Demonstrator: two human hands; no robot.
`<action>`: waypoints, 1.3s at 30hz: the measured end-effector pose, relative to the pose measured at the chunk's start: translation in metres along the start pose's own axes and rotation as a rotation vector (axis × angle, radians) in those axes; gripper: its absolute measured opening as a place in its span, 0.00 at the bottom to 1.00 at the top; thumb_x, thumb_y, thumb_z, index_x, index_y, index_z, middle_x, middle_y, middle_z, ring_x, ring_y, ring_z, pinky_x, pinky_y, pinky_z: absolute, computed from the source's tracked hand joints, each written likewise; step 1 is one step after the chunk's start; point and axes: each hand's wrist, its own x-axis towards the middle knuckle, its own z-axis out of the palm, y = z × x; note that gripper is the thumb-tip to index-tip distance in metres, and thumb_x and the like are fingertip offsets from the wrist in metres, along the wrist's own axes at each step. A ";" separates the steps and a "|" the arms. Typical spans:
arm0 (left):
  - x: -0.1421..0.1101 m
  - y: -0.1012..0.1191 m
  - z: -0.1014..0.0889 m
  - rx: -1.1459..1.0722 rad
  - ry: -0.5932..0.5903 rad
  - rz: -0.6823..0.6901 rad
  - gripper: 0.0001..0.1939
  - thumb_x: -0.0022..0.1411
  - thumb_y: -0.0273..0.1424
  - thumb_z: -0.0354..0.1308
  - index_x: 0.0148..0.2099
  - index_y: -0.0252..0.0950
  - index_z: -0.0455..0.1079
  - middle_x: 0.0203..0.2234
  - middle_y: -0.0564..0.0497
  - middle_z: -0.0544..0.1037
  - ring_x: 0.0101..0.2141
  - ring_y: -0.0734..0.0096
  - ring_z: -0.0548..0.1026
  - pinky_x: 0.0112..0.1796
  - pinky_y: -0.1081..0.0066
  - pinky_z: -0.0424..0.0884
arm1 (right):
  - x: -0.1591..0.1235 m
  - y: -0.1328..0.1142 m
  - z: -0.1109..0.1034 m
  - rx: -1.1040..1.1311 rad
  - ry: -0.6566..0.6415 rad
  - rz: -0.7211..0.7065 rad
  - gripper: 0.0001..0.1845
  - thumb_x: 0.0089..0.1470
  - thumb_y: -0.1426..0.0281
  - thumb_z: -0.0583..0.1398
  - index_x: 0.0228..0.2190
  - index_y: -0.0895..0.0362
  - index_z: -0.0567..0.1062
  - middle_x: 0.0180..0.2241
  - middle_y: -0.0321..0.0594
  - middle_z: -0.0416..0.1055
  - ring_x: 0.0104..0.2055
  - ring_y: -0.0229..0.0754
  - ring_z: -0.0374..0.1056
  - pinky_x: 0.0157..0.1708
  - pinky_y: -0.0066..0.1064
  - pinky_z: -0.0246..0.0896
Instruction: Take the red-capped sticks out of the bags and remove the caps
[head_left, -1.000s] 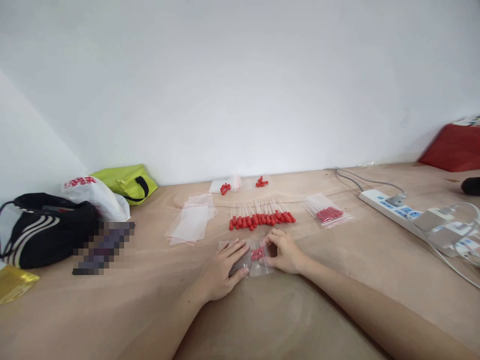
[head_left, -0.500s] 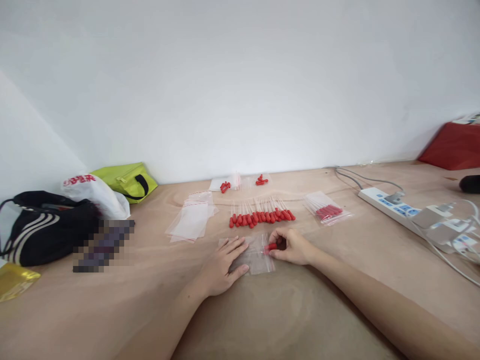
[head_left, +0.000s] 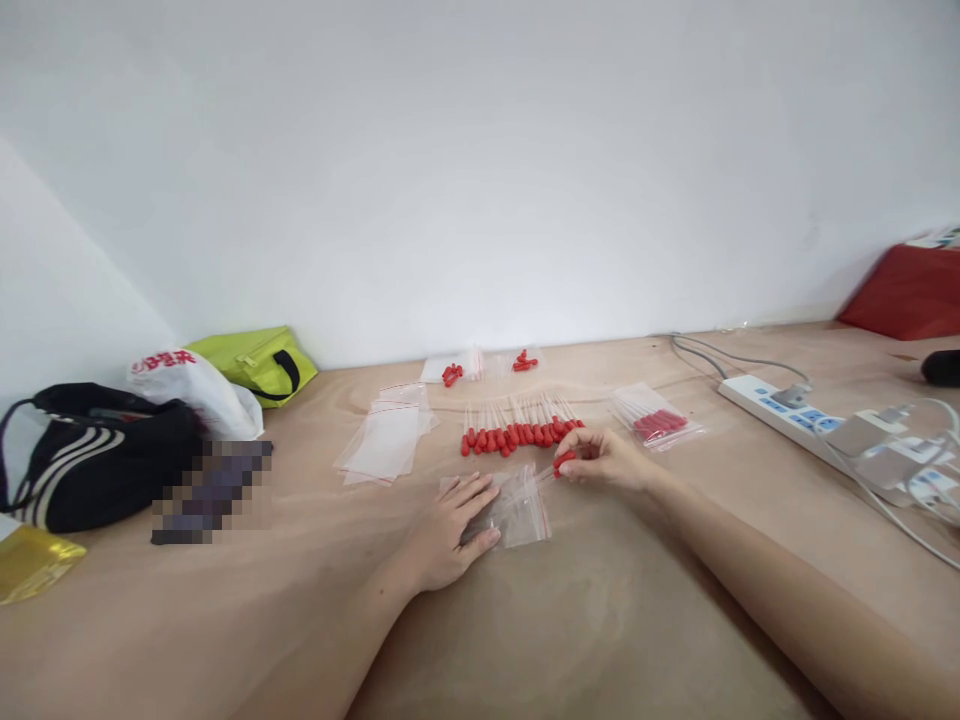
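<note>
My left hand (head_left: 459,528) lies flat with its fingers spread, holding down a clear zip bag (head_left: 534,528) on the table. My right hand (head_left: 606,460) pinches droppers (head_left: 564,463) by their red rubber bulbs; how many is hard to make out. Their clear tubes point left and down, with the tips at or inside the bag's right-hand opening. Just beyond the hands is a row of red-bulbed droppers (head_left: 517,434), tubes pointing away from me. To the right lies a bag filled with red-bulbed droppers (head_left: 660,422).
A stack of flat zip bags (head_left: 384,440) lies at left. Small red bulbs (head_left: 452,375) sit on bags near the wall. On the right is a white power strip (head_left: 780,405) with plugs and cables. A black bag (head_left: 97,455) and a lime bag (head_left: 262,365) stand at far left.
My right hand has moved up and to the right, drawing the dropper bulbs back from the bag's opening so that their tubes show. My left hand stays flat on the bag.
</note>
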 end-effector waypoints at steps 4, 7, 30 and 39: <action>0.002 -0.010 0.001 -0.230 0.226 -0.103 0.24 0.58 0.44 0.48 0.55 0.41 0.60 0.55 0.47 0.61 0.55 0.61 0.59 0.54 0.57 0.56 | 0.001 -0.012 -0.027 -0.013 0.202 -0.038 0.19 0.39 0.59 0.64 0.32 0.58 0.73 0.25 0.35 0.71 0.24 0.32 0.63 0.26 0.26 0.59; 0.014 -0.032 0.003 -0.498 0.562 -0.277 0.23 0.61 0.45 0.42 0.50 0.37 0.64 0.49 0.45 0.69 0.52 0.62 0.64 0.52 0.59 0.60 | 0.005 -0.022 -0.035 -0.047 0.308 -0.099 0.20 0.42 0.57 0.62 0.35 0.57 0.74 0.28 0.37 0.73 0.27 0.33 0.65 0.32 0.29 0.62; 0.071 -0.073 0.000 -0.871 0.487 -0.279 0.35 0.56 0.53 0.41 0.52 0.28 0.62 0.51 0.38 0.67 0.52 0.57 0.64 0.53 0.57 0.59 | 0.101 -0.016 0.095 -1.112 0.233 -0.508 0.13 0.52 0.67 0.56 0.41 0.55 0.71 0.37 0.42 0.69 0.39 0.43 0.62 0.39 0.34 0.53; 0.070 -0.071 0.001 -0.716 0.543 -0.265 0.31 0.59 0.50 0.41 0.51 0.29 0.63 0.49 0.37 0.68 0.49 0.59 0.67 0.49 0.58 0.63 | 0.016 0.015 0.041 -0.890 0.510 -0.455 0.09 0.53 0.67 0.54 0.33 0.55 0.73 0.29 0.39 0.70 0.34 0.39 0.64 0.36 0.32 0.51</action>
